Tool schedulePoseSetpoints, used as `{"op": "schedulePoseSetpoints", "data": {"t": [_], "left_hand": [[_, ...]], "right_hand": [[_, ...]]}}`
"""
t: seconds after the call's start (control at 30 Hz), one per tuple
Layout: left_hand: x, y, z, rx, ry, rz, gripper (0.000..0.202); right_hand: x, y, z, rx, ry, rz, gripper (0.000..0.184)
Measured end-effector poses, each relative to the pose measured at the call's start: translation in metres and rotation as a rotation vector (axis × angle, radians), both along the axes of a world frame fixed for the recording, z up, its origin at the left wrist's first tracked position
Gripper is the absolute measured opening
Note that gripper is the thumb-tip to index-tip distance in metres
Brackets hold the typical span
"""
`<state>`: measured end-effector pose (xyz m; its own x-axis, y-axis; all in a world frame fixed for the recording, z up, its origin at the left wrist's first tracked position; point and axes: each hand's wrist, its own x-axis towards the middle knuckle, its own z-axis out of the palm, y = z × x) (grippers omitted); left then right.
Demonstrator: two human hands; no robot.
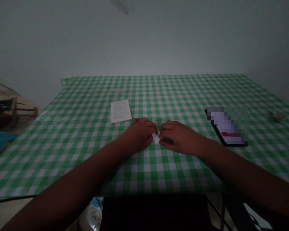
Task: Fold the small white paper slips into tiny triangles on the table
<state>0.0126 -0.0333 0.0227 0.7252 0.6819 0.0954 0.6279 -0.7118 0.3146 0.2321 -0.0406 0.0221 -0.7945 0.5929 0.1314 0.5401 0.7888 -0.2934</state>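
**Both hands meet on a small white paper**

A bare pale wall stands behind the surface (86,154), which is covered in a green-and-white check cloth and fills the dim view in front of you. Your left hand (140,133) and your right hand (179,137) lie together near the middle of it, knuckles up and fingers curled, both pinching a small white paper (156,137) that shows only in the gap between them. The paper sits low against the cloth; most of it is hidden under your fingers, so its shape cannot be told.

Just beyond your left hand lies a printed sheet (120,111), flat and clear of your fingers. To the right of your right hand a phone (227,127) lies face up with its screen lit. Near the far right edge rests a small crumpled scrap (277,115), well apart from everything else.
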Motion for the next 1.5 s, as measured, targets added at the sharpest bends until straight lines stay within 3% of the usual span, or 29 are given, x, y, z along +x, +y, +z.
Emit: {"op": "schedulePoseSetpoints", "data": {"t": [0.33,0.6,0.87,1.17,1.5], "left_hand": [[-0.001,0.000,0.000,-0.032,-0.044,-0.071,0.018],[-0.007,0.006,-0.003,-0.045,-0.069,-0.098,0.024],[-0.008,0.012,-0.001,-0.076,-0.073,-0.112,0.014],[-0.008,0.014,0.000,-0.065,-0.029,-0.038,0.017],[-0.007,0.018,-0.008,-0.096,-0.112,-0.004,0.020]], "right_hand": [[0.001,0.003,-0.005,0.090,0.009,0.001,0.019],[0.002,0.007,-0.007,0.015,0.052,0.033,0.018],[0.003,0.009,-0.007,0.022,0.070,0.026,0.022],[0.004,0.012,-0.008,-0.047,0.146,-0.003,0.018],[0.003,0.017,-0.013,-0.139,0.187,-0.117,0.020]]}}
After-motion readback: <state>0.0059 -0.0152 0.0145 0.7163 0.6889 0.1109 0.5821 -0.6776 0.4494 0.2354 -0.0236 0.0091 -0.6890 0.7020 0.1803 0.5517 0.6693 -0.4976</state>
